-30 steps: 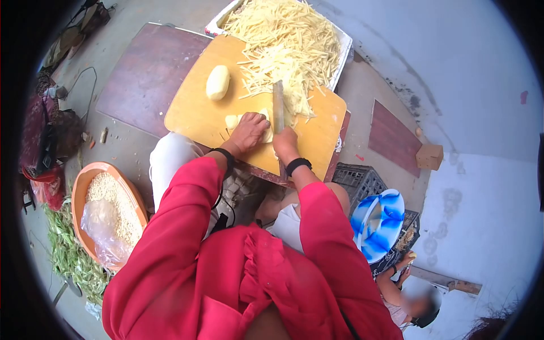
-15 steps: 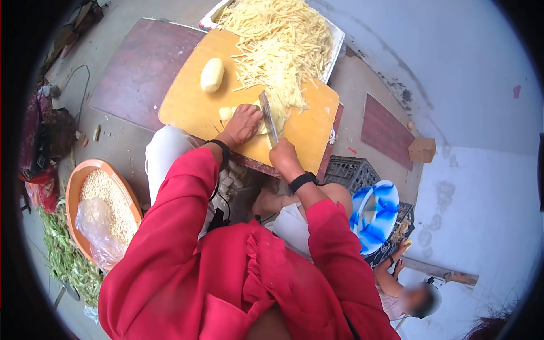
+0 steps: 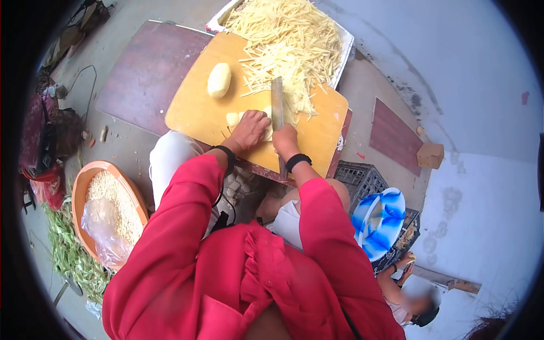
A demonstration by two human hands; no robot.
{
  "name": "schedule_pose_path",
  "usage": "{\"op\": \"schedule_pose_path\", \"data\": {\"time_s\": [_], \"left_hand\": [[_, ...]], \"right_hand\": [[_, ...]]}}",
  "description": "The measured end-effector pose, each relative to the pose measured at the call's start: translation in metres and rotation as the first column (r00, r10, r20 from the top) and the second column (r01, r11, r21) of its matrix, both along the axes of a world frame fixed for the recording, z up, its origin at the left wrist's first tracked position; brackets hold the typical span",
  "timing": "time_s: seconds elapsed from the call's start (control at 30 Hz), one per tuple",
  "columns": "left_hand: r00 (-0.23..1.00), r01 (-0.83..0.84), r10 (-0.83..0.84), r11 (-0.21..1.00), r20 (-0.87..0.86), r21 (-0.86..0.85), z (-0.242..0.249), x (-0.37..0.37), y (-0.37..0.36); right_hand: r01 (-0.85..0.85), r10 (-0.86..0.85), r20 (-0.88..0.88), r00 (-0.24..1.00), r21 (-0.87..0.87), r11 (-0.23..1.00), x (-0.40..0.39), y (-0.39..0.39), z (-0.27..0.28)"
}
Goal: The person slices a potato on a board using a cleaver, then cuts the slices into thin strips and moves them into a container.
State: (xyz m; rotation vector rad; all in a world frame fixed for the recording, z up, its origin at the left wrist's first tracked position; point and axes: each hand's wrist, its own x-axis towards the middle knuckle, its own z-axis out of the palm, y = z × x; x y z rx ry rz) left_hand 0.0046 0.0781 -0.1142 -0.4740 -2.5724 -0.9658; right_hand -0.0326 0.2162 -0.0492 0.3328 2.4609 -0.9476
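- The left hand (image 3: 250,130) is curled over a partly cut potato (image 3: 268,134), holding it down against the yellow board (image 3: 198,110).
- The right hand (image 3: 285,140) is closed around a knife (image 3: 277,102), whose blade stands just beside the left fingertips; its grip hides the handle.
- That potato looks part-way through: some of it lies under the left hand, and how much is uncut cannot be told.
- Just beyond the left hand, a small pale chunk (image 3: 232,119) rests on the board, not in strips.
- Farther up the board lies 1 whole peeled potato (image 3: 219,80), uncut and apart from both hands.
- Past the blade, a large heap of pale strips (image 3: 289,39) covers part of the board and fills the white tray (image 3: 344,51) at its far side. Judging by the heap, most of the visible potato is cut; on the board, the whole potato, the chunk and the held piece are left.
- Farther out, beyond the blue-and-white basin (image 3: 391,198), 1 other person (image 3: 399,294) holds a small yellowish thing (image 3: 411,259).
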Motion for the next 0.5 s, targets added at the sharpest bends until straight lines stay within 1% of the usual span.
{"op": "schedule_pose_path", "data": {"time_s": [0.1, 0.13, 0.23, 0.27, 0.37, 0.5], "left_hand": [[0.998, -0.039, 0.039, 0.999, -0.048, -0.008, 0.001, 0.0, 0.002], [0.999, -0.03, 0.03, 1.0, -0.038, -0.003, -0.001, 0.003, 0.003], [0.999, -0.014, 0.014, 1.0, -0.04, -0.001, 0.0, 0.001, 0.001], [0.999, -0.018, 0.018, 1.0, -0.045, -0.007, 0.003, 0.002, 0.002], [0.999, -0.025, 0.024, 1.0, -0.043, -0.007, 0.004, 0.004, 0.002], [0.999, -0.024, 0.024, 1.0, -0.037, 0.007, 0.004, 0.003, 0.002]], "right_hand": [[-0.095, 0.102, -0.073, 0.992, 0.096, 0.991, 0.003, 0.011, 0.004], [-0.136, 0.145, -0.053, 0.988, 0.142, 0.98, 0.005, 0.016, 0.004], [-0.149, 0.159, -0.071, 0.985, 0.128, 0.981, 0.026, 0.024, 0.018], [-0.18, 0.188, -0.049, 0.981, 0.133, 0.975, 0.033, 0.026, 0.026], [-0.207, 0.218, -0.068, 0.973, 0.144, 0.968, 0.048, 0.027, 0.035], [-0.196, 0.203, -0.031, 0.979, 0.143, 0.97, 0.045, 0.026, 0.03]]}}
